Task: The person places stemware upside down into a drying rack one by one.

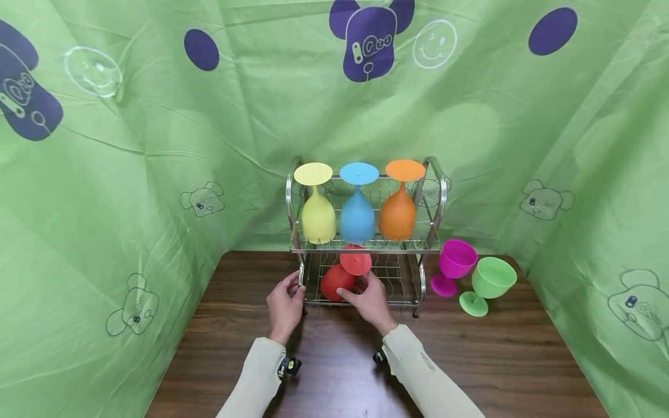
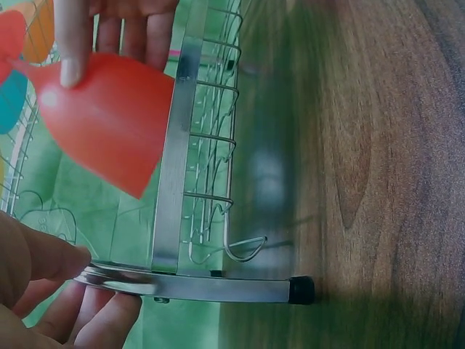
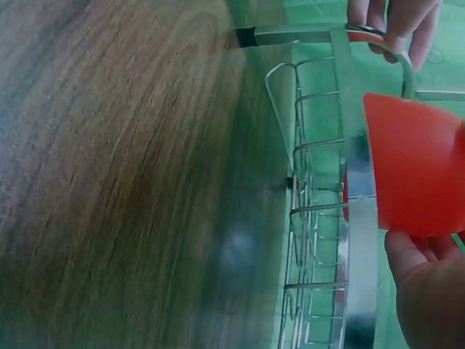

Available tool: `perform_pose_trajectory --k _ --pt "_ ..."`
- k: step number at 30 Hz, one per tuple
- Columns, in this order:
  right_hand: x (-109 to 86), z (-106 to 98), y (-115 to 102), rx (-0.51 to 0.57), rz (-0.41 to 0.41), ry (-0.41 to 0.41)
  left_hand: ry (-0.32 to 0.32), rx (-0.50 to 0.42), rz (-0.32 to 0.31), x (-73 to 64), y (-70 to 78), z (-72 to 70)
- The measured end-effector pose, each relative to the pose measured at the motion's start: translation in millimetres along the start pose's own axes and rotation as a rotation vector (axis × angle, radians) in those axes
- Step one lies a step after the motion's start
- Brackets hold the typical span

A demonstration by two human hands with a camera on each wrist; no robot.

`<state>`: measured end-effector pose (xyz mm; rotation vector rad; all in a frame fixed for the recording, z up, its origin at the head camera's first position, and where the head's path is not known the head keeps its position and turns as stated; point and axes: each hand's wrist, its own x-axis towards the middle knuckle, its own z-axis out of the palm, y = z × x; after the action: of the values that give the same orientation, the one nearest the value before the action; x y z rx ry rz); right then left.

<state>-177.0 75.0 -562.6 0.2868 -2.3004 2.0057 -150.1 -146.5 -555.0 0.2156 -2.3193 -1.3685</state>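
Note:
A red goblet [image 1: 336,283] is tilted upside down at the lower shelf of a two-tier metal dish rack [image 1: 366,251], its foot up under the upper shelf. My right hand [image 1: 372,303] holds its bowl, thumb on the near side; the other fingers are partly hidden behind it. In the left wrist view the goblet [image 2: 109,120] leans with its rim by the shelf's front bar. My left hand [image 1: 286,305] pinches the rack's left front leg; in the left wrist view thumb and fingers [image 2: 109,320] close round the metal tube.
On the upper shelf yellow [image 1: 319,217], blue [image 1: 358,217] and orange [image 1: 398,215] goblets stand upside down. Right of the rack, a magenta goblet [image 1: 456,259] and a light green goblet [image 1: 493,278] stand upright on the wooden table [image 1: 496,360]. Green cloth [image 1: 157,203] hangs around the table.

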Motion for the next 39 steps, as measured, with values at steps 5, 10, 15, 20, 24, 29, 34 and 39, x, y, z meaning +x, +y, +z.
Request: perform_pose_trajectory --k 5,10,15,20,24,29,34,39 --pt "6.3 1.4 1.8 -0.086 -0.01 -0.014 0.001 0.019 0.003 0.0 -0.8 3.7" --pt "12.9 5.7 1.6 -0.186 -0.037 -0.049 0.009 0.016 0.001 -0.8 -2.1 5.7" --pt "18.7 11.7 3.7 -0.277 -0.052 -0.089 -0.002 0.008 0.004 0.2 -2.5 5.1" --pt "19.6 18.3 4.2 -0.353 -0.059 -0.121 -0.005 -0.007 -0.004 0.2 -3.8 3.0" --pt "18.8 22.1 4.1 -0.4 -0.065 -0.136 -0.003 0.003 -0.009 -1.2 -5.6 1.4" --pt "22.1 26.3 5.0 -0.487 -0.106 -0.139 -0.008 -0.006 -0.008 -0.8 -5.1 0.7" --pt "23.7 32.7 6.3 -0.511 -0.112 -0.168 -0.008 -0.022 -0.015 -0.9 -3.4 0.0" --pt "22.3 35.9 6.8 -0.491 -0.088 -0.166 -0.025 -0.031 -0.015 -1.4 -3.7 -0.5"
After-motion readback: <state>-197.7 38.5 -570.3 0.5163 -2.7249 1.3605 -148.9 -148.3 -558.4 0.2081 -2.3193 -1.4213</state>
